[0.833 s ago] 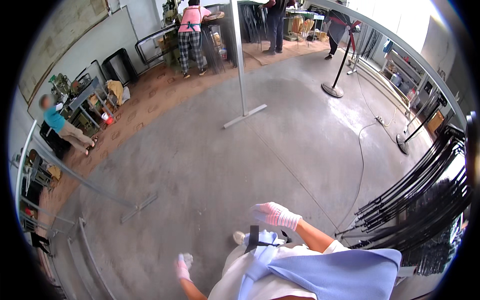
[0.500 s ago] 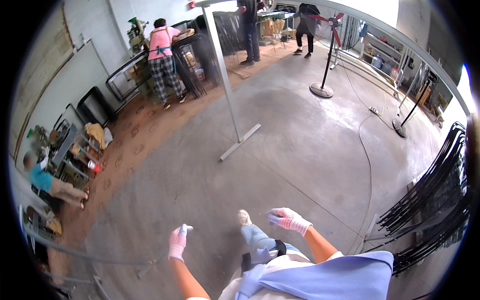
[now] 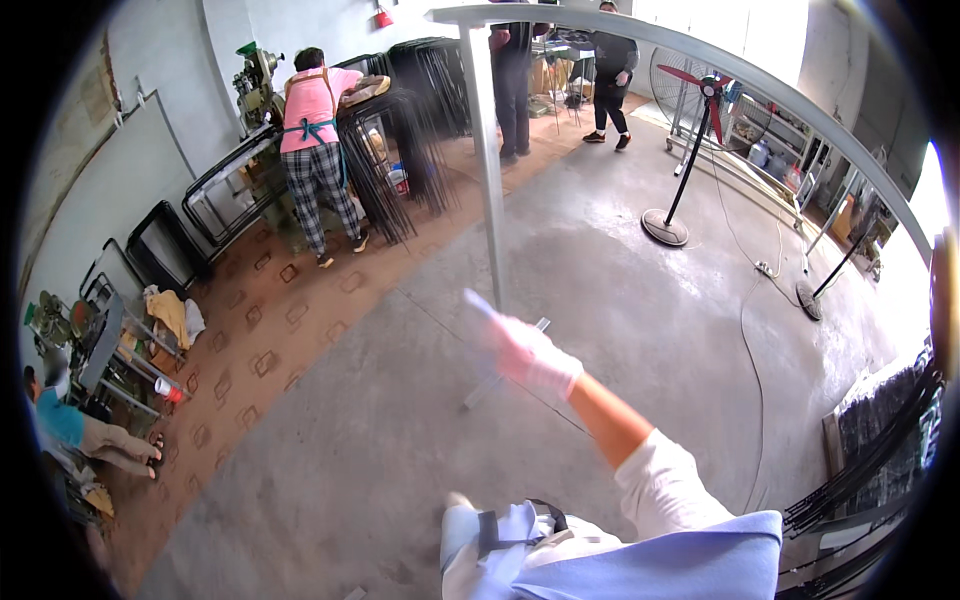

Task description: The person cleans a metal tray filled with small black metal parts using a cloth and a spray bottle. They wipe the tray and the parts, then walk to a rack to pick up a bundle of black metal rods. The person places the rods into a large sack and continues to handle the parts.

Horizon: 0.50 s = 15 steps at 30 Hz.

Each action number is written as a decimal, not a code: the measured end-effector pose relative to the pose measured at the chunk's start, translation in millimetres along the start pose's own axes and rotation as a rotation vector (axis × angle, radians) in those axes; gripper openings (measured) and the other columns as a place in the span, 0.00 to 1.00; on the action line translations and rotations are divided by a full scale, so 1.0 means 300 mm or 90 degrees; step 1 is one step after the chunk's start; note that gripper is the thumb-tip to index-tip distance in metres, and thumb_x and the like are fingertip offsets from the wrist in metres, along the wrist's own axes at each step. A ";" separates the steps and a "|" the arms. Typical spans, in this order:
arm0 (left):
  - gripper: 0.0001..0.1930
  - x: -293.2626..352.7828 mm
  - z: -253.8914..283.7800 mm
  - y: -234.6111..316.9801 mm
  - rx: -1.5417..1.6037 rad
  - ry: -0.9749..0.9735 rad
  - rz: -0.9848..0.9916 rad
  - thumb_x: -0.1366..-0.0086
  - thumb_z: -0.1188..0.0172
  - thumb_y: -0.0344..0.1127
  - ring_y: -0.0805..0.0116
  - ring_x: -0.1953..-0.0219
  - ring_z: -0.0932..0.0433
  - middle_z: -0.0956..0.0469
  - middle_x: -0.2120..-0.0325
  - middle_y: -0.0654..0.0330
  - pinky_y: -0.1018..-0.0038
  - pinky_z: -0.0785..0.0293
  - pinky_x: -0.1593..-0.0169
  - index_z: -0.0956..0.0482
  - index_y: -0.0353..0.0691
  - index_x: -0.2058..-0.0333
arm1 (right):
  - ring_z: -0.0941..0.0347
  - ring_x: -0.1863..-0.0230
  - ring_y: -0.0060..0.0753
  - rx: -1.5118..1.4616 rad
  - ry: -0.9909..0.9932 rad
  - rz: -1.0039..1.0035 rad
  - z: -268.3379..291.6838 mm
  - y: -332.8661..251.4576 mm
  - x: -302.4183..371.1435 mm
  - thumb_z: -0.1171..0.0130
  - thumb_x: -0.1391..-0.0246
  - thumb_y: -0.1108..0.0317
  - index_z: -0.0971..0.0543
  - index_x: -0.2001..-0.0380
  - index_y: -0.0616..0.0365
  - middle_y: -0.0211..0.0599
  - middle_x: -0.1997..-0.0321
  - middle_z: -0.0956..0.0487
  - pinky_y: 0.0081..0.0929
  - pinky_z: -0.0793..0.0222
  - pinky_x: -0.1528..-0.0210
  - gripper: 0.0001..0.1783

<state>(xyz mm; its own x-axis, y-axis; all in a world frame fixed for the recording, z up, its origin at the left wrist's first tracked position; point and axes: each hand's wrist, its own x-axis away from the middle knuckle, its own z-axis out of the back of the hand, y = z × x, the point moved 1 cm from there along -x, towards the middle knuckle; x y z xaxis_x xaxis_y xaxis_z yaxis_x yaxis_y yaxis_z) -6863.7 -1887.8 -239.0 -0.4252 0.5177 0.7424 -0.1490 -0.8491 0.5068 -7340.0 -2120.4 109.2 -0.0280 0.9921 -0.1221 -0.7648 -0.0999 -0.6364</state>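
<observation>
one hand is in view: the right hand, in a thin pale glove, raised at centre frame on a bare forearm with a white short sleeve. it is motion-blurred; a pale strip projects from it toward the upper left, apparently held between the fingers, but the grasp cannot be confirmed, nor whether the fingers are spread or closed. the left hand is not in view.

just beyond the hand stands one grey metal post, round in section and smooth, rising from a flat foot on the floor and joining one curved grey rail that arcs to the far right.

two pedestal fans are present: one with red blades on a round disc base, and one further right, only its stand and base showing.

black wire frames occur in three groups: a bundle at far centre, flat rectangular frames leaning on the left wall, and a stack at the near right edge.

four other people are visible: one in a pink top and checked trousers at a bench, two standing at the far end, and one crouched at the near left.

the floor is bare grey concrete, rough and stained; a reddish patterned strip runs along its left side.
</observation>
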 end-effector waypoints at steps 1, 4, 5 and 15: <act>0.09 -0.054 -0.031 0.083 0.013 -0.009 -0.010 0.45 0.55 0.39 0.71 0.77 0.32 0.29 0.80 0.64 0.71 0.35 0.73 0.28 0.43 0.75 | 0.33 0.53 0.55 0.002 0.019 -0.009 0.070 -0.078 -0.142 0.50 0.48 0.55 0.60 0.37 0.42 0.55 0.54 0.29 0.40 0.36 0.51 0.41; 0.08 -0.213 -0.089 0.317 0.046 -0.018 -0.031 0.46 0.57 0.37 0.71 0.81 0.34 0.31 0.83 0.64 0.72 0.37 0.77 0.31 0.44 0.79 | 0.30 0.55 0.46 -0.382 0.152 0.063 0.211 -0.099 -0.666 0.46 0.49 0.55 0.57 0.37 0.46 0.52 0.53 0.28 0.36 0.32 0.56 0.42; 0.08 -0.278 -0.117 0.412 0.059 -0.028 -0.045 0.46 0.57 0.36 0.71 0.82 0.35 0.32 0.85 0.64 0.72 0.38 0.78 0.31 0.44 0.80 | 0.28 0.56 0.43 -0.543 0.201 0.113 0.251 -0.102 -0.843 0.45 0.49 0.57 0.57 0.37 0.46 0.51 0.54 0.28 0.35 0.30 0.59 0.42; 0.13 -0.775 -0.320 1.727 0.369 -0.174 -0.356 0.50 0.63 0.29 0.71 0.94 0.42 0.39 0.95 0.64 0.74 0.46 0.90 0.39 0.45 0.91 | 0.42 0.91 0.20 -0.646 0.061 -0.252 -0.326 0.257 -1.197 0.47 0.48 0.52 0.29 0.81 0.54 0.23 0.91 0.38 0.21 0.48 0.90 0.18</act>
<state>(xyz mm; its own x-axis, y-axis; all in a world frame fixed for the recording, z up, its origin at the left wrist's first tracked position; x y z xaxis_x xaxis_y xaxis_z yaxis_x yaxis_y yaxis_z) -6927.7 -2458.2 -191.3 -0.1837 0.9153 0.3583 0.2393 -0.3119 0.9195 -7326.1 -2491.6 29.4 0.1862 0.9623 0.1983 0.1783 0.1654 -0.9700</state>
